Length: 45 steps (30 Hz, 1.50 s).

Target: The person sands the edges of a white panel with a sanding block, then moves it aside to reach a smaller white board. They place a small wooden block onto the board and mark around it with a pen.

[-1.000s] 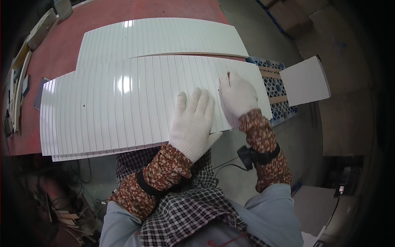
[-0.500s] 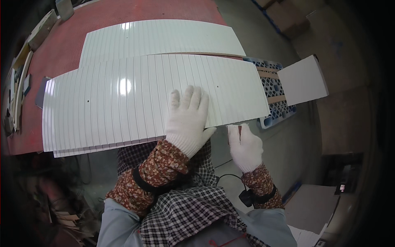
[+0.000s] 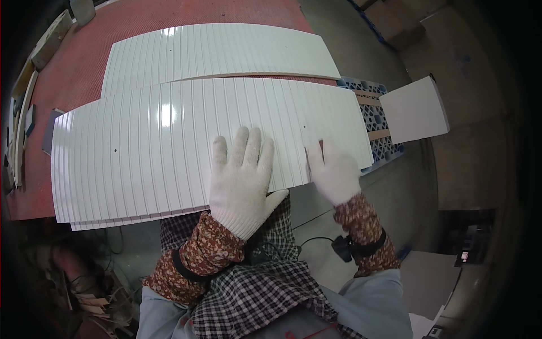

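a white-gloved left hand point(image 3: 243, 183) is lying palm down on a long, glossy white panel with narrow grooves point(image 3: 152, 135), its fingers slightly spread and its thumb standing out near the front edge. the panel is resting over a red, textured desk point(image 3: 62, 68), in front of a second glossy white grooved panel point(image 3: 226, 53), and its right end is reaching toward a blue lattice-patterned plastic pallet point(image 3: 372, 117). a white-gloved right hand point(image 3: 336, 172) is poised at the panel's front edge, to the right of the left hand, and is pinching a thin reddish-brown piece point(image 3: 321, 145); blur is hiding much of the grip, and whether the piece is touching the panel is hard to tell.

as a judgement, handling this well is calling for the left palm to be bearing down evenly, so the panel is not sliding or tipping at its front edge. the right hand should be keeping the piece flat, using light, even pressure and following the grooves rather than crossing them, since the shiny face is probably marking easily. the left thumb should be staying clear of the piece.
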Tool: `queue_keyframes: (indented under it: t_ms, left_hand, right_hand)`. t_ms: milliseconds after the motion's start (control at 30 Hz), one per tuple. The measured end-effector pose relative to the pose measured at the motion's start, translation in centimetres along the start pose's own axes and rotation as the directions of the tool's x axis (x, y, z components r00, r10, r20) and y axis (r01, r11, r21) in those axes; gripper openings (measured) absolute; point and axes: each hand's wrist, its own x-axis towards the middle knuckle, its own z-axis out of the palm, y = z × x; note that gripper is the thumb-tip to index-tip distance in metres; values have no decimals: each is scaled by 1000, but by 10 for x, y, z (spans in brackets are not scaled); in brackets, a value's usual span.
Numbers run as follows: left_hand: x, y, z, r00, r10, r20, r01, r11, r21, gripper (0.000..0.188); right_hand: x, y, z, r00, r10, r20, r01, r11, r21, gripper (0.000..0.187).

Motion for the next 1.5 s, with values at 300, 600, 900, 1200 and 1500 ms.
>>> queue_keyframes:
  t_ms: [300, 600, 900, 1200, 1500]
  left_hand:
    - [-1, 2, 1, 999, 6, -49, -8, 999, -31, 93]
    - [-2, 0, 1, 999, 6, -51, -8, 999, -39, 93]
    - [-2, 0, 4, 999, -3, -46, 3, 1000, 3, 95]
    - [-1, -1, 1, 1000, 14, -22, -13, 999, 45, 92]
    - [-1, -1, 2, 999, 1, -47, -1, 1000, -4, 95]
  right_hand:
    - [171, -27, -9, 999, -47, -3, 47, 991, -125, 51]
    - [137, -31, -5, 999, 39, 19, -36, 991, -130, 52]
    - [-43, -5, -4, 997, 78, 26, -79, 997, 21, 44]
    - [-85, -15, -8, 988, 151, -35, -135, 949, 284, 30]
    - [-66, -18, -1, 993, 114, -31, -106, 973, 203, 29]
